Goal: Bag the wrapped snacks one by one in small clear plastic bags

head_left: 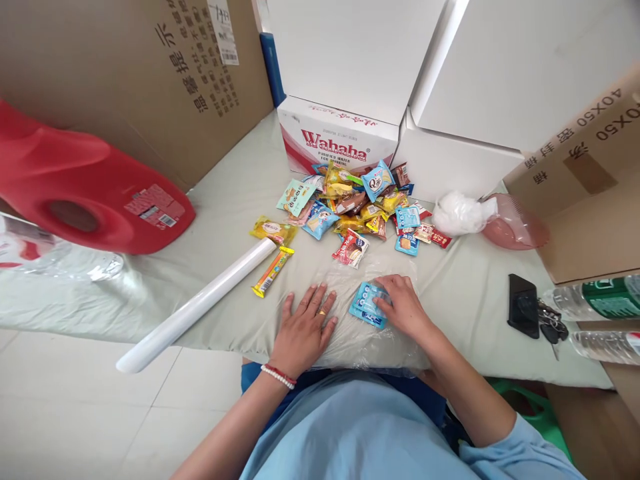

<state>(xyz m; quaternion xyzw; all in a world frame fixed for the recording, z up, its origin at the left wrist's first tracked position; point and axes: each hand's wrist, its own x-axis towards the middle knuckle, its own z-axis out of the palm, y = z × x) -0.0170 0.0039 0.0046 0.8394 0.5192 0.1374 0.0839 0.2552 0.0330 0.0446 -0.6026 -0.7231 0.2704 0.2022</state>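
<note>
A clear plastic sheet [350, 280] lies on the pale green surface [225, 200] in front of me. My left hand [303, 328] rests flat on the sheet, fingers spread, with a ring on one finger. My right hand [403, 307] presses its fingertips on a small light blue snack packet [365, 305] lying on the sheet. A white roll of plastic wrap [195, 307] lies diagonally to the left. Beside it lies a long yellow snack stick [273, 271]. A pile of several colourful snack packets [357, 207] sits farther back.
A red detergent jug [85, 183] lies at left. A Wahaha carton [335, 137], white boxes [500, 73] and brown cartons [585, 173] line the back and right. A pink dish [515, 223] holds crumpled white plastic. A black phone [523, 300], keys and bottles [600, 297] lie at right.
</note>
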